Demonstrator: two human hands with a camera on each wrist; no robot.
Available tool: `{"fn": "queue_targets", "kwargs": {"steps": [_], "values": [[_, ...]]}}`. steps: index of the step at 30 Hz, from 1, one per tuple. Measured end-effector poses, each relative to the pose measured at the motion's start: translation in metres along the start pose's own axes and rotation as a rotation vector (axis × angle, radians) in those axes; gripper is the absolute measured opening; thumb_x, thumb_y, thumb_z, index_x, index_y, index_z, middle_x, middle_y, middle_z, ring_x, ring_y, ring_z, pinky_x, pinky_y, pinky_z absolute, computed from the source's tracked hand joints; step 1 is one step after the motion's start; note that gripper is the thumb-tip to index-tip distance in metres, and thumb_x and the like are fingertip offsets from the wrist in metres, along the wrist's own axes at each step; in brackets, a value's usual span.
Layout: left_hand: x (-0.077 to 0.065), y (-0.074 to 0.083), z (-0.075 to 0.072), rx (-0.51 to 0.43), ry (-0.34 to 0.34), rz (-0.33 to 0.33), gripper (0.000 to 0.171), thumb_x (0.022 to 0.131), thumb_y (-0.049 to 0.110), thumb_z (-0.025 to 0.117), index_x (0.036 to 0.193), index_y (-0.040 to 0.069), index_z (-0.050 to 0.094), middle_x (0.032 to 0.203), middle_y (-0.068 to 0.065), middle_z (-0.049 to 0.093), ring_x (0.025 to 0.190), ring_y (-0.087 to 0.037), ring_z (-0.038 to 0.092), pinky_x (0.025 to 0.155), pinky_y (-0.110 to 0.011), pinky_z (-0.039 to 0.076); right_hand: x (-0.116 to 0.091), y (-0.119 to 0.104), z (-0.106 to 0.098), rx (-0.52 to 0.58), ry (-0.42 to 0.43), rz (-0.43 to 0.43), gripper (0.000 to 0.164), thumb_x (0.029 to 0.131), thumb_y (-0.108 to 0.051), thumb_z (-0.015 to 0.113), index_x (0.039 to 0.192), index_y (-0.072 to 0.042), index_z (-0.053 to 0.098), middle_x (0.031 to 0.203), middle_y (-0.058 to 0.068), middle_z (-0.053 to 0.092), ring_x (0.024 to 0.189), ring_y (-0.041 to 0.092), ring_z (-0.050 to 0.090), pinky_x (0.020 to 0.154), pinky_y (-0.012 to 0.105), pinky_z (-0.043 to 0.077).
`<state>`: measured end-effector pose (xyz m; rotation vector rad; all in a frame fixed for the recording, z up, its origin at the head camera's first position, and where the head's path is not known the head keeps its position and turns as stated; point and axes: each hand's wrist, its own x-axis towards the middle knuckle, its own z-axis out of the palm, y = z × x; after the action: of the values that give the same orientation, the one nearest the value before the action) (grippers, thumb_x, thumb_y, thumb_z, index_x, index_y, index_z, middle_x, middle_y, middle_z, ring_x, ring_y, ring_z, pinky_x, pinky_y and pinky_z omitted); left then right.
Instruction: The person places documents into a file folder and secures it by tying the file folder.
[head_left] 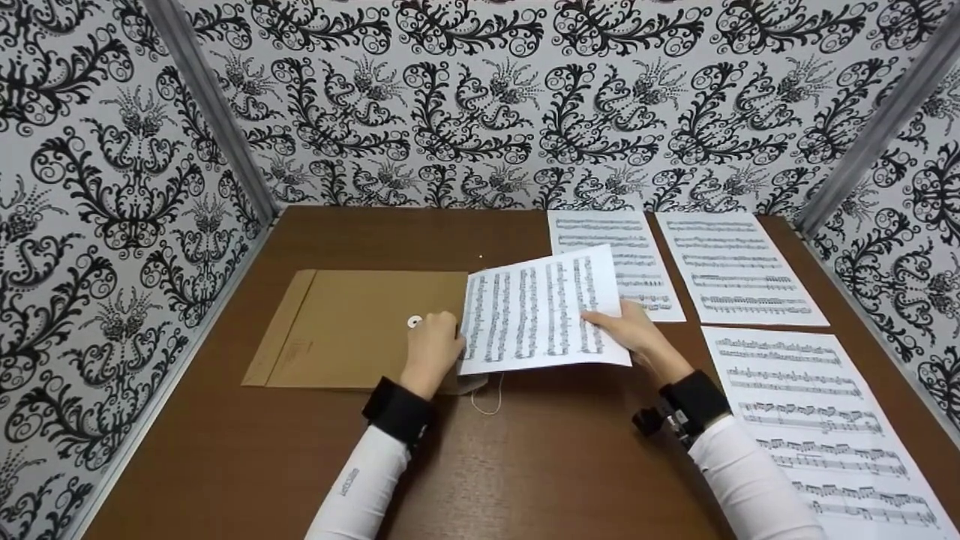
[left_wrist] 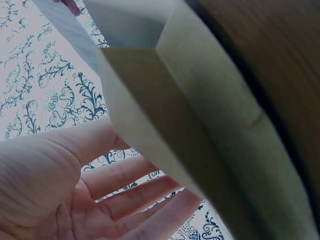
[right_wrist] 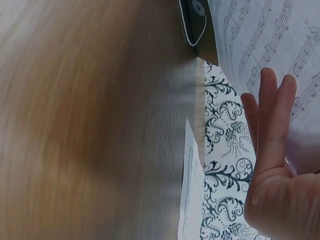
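Holding sheet music [head_left: 536,311] in right grip [head_left: 636,331], envelope [head_left: 360,319] in left grip [head_left: 433,346]

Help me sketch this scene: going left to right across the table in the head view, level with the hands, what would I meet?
Brown envelope → left hand → held music sheet → right hand → nearest loose music sheet.

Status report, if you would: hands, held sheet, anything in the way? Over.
Left hand grips envelope; right hand pinches sheet. Sheet's edge at envelope's open end; insertion unclear. String loops nearby, possible snag.
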<state>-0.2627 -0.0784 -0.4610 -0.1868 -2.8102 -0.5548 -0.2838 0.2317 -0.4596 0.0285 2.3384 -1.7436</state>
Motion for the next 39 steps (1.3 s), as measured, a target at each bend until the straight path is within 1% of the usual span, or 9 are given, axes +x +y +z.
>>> {"fn": "queue_targets", "kwargs": {"steps": [5, 8, 13, 17, 21, 26, 29, 32, 39], "values": [[0.000, 0.001, 0.000, 0.015, 0.000, 0.003, 0.017, 0.082, 0.010, 0.076, 0.070, 0.003, 0.067, 0.084, -0.020, 0.076, 0.074, -0.039, 0.073, 0.063, -0.051, 0.057, 0.001, -0.001, 0.011, 0.075, 0.002, 0.017, 0.047, 0.101, -0.019, 0.064, 0.139, 0.007, 0.054, 0.089, -0.004, 0.076, 0.073, 0.010, 0.076, 0.066, 0.025, 0.063], [0.000, 0.000, 0.001, 0.019, 0.001, 0.007, 0.016, 0.083, 0.009, 0.077, 0.072, 0.002, 0.068, 0.085, -0.021, 0.076, 0.076, -0.040, 0.073, 0.064, -0.051, 0.058, 0.002, -0.001, 0.018, 0.098, -0.001, 0.019, 0.046, 0.102, -0.019, 0.063, 0.140, 0.006, 0.054, 0.091, -0.004, 0.076, 0.074, 0.010, 0.076, 0.067, 0.026, 0.063], [0.000, 0.000, 0.001, 0.011, -0.012, 0.002, 0.011, 0.083, 0.007, 0.075, 0.076, 0.001, 0.070, 0.087, -0.022, 0.076, 0.079, -0.041, 0.073, 0.067, -0.053, 0.059, 0.003, 0.000, 0.027, 0.111, -0.008, 0.020, 0.047, 0.101, -0.019, 0.064, 0.141, 0.005, 0.054, 0.092, -0.002, 0.076, 0.075, 0.011, 0.076, 0.068, 0.026, 0.063], [0.000, -0.002, 0.003, 0.009, -0.003, 0.012, 0.009, 0.082, 0.006, 0.075, 0.076, 0.000, 0.070, 0.086, -0.022, 0.076, 0.078, -0.041, 0.073, 0.067, -0.053, 0.058, 0.004, 0.000, 0.033, 0.130, -0.025, 0.010, 0.048, 0.102, -0.019, 0.063, 0.142, 0.006, 0.053, 0.093, -0.001, 0.077, 0.076, 0.011, 0.076, 0.068, 0.027, 0.063], [0.001, -0.003, 0.004, 0.006, 0.007, 0.020, 0.010, 0.082, 0.006, 0.075, 0.076, 0.000, 0.070, 0.085, -0.022, 0.076, 0.076, -0.041, 0.073, 0.066, -0.053, 0.059, 0.006, 0.001, 0.039, 0.160, -0.019, -0.008, 0.045, 0.102, -0.016, 0.062, 0.141, 0.006, 0.053, 0.094, 0.000, 0.077, 0.076, 0.011, 0.076, 0.068, 0.027, 0.063], [0.001, -0.002, 0.003, 0.002, -0.015, 0.000, 0.013, 0.084, 0.007, 0.074, 0.074, 0.001, 0.070, 0.087, -0.022, 0.077, 0.077, -0.040, 0.074, 0.065, -0.052, 0.059, 0.008, 0.001, 0.050, 0.164, -0.026, -0.018, 0.043, 0.102, -0.013, 0.061, 0.140, 0.006, 0.055, 0.095, 0.001, 0.077, 0.075, 0.012, 0.076, 0.066, 0.026, 0.063], [0.001, -0.002, 0.002, -0.006, -0.022, -0.008, 0.013, 0.085, 0.007, 0.073, 0.074, 0.000, 0.070, 0.088, -0.022, 0.077, 0.078, -0.041, 0.074, 0.066, -0.053, 0.059, 0.010, 0.001, 0.057, 0.197, -0.024, -0.016, 0.041, 0.101, -0.011, 0.061, 0.137, 0.008, 0.056, 0.093, 0.002, 0.077, 0.075, 0.013, 0.076, 0.066, 0.027, 0.063], [0.001, -0.002, 0.002, -0.005, -0.014, -0.003, 0.012, 0.084, 0.007, 0.073, 0.075, 0.000, 0.070, 0.087, -0.022, 0.077, 0.077, -0.041, 0.074, 0.065, -0.053, 0.059, 0.011, 0.000, 0.063, 0.212, -0.016, -0.006, 0.039, 0.101, -0.011, 0.062, 0.134, 0.009, 0.058, 0.091, 0.003, 0.077, 0.073, 0.013, 0.076, 0.066, 0.027, 0.063], [0.001, -0.002, 0.001, -0.008, 0.006, 0.012, 0.011, 0.084, 0.006, 0.072, 0.075, 0.000, 0.071, 0.086, -0.022, 0.077, 0.076, -0.040, 0.073, 0.064, -0.053, 0.058, 0.014, -0.003, 0.074, 0.219, -0.017, -0.020, 0.040, 0.100, -0.012, 0.063, 0.135, 0.008, 0.058, 0.099, 0.008, 0.079, 0.073, 0.011, 0.076, 0.066, 0.026, 0.063]]}}
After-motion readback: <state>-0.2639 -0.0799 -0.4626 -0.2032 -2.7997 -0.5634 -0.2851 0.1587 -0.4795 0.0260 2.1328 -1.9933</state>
